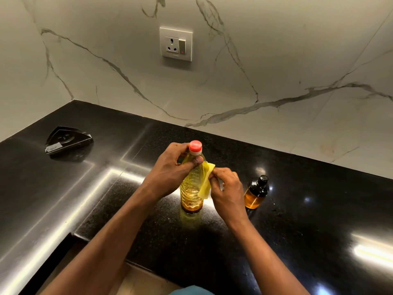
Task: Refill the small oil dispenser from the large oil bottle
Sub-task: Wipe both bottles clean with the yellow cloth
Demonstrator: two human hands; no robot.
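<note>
Black polished stone forms the countertop (297, 220), set into a corner against white marble-veined wall panels (276, 60). The large oil bottle (191, 188) stands upright on the counter near its front edge, directly before the person. It is clear plastic, filled with yellow oil, and its red cap (195, 145) is on.

Left hand (172, 169): closed around the bottle's neck and shoulder, thumb across the front just below the cap.

Right hand (227, 188): fingers drawn together, pinching a yellow label strip (205, 182) that has come partly away from the bottle's right side. The strip's upper end meets the bottle near the shoulder; its lower end hangs free.

The small oil dispenser (256, 193) stands upright on the counter to the right of the bottle, just beyond the right hand and clear of it. It holds amber oil and its black top is fitted.

A dark wedge-shaped object (69, 140) lies well apart at the far left of the counter. A white wall socket (176, 44) with a switch is mounted above.
</note>
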